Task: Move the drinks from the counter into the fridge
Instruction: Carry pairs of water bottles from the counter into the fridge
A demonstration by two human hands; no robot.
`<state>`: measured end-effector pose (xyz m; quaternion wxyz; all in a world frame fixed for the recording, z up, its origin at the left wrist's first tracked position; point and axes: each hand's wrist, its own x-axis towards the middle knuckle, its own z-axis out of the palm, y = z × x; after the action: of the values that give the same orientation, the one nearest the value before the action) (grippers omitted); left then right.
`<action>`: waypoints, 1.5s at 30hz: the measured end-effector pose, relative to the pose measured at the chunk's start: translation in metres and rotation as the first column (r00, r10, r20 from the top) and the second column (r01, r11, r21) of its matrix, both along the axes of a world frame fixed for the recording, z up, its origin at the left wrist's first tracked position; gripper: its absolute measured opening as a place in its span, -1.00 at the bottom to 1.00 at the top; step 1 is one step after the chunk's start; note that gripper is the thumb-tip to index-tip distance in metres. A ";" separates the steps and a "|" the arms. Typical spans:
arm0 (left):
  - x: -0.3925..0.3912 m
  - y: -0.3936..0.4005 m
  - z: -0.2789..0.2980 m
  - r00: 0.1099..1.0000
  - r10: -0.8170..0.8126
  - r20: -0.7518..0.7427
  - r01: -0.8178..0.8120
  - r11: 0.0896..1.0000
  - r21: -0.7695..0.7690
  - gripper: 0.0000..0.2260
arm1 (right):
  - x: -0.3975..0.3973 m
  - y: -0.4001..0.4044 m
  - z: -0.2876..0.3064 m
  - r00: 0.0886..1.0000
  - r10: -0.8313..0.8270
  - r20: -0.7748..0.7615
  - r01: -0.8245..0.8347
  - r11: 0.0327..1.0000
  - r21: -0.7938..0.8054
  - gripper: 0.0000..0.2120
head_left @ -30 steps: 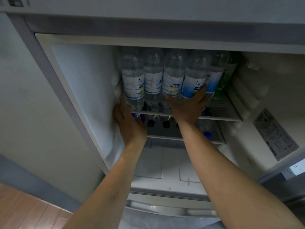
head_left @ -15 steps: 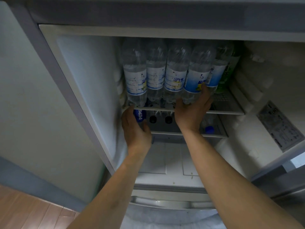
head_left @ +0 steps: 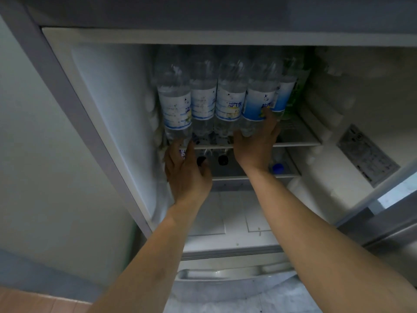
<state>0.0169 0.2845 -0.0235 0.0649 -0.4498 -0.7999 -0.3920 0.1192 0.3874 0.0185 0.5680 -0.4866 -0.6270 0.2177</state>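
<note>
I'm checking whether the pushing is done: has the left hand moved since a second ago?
Yes. The left hand has dropped from beside the clear plastic bottles, below the white upper shelf edge, and now sits at the lower shelf.

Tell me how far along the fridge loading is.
Done: a row of clear bottles stands on the upper shelf, more lie below. In hand: the right hand steadies the bottle with the bluest label; the left hand reaches under the shelf. Left: the counter is out of view, so I cannot tell.
</note>
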 end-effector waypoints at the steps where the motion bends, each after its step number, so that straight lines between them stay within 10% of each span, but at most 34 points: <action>1: 0.000 -0.002 -0.004 1.000 0.000 0.019 0.001 1.000 -0.003 -0.45 | 0.001 -0.002 -0.001 1.000 -0.007 0.002 0.007 1.000 0.014 -0.24; 18: 0.100 -0.041 -0.039 0.927 -0.373 -0.037 0.374 0.911 0.172 -0.42 | 0.112 -0.085 -0.062 1.000 0.018 -0.017 -0.021 0.981 -0.195 -0.46; 27: 0.227 -0.105 -0.097 0.770 -0.635 0.063 0.635 0.773 0.021 -0.45 | 0.286 -0.198 -0.138 0.943 -0.331 0.018 0.313 0.869 -0.383 -0.74; 35: 0.301 -0.204 -0.188 0.614 -0.686 0.391 0.787 0.494 -0.369 -0.39 | 0.415 -0.365 -0.216 0.782 -0.618 0.086 0.505 0.546 -0.669 -0.67; 45: 0.278 -0.252 -0.269 0.773 -0.319 0.548 0.601 0.091 -0.794 -0.50 | 0.481 -0.580 -0.305 0.522 -0.847 0.101 0.205 0.010 -0.979 -0.46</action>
<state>0.2947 0.0328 -0.2924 -0.4387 -0.5726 -0.6826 0.1170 0.5999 -0.1929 -0.2863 0.3525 -0.8379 0.0692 0.4110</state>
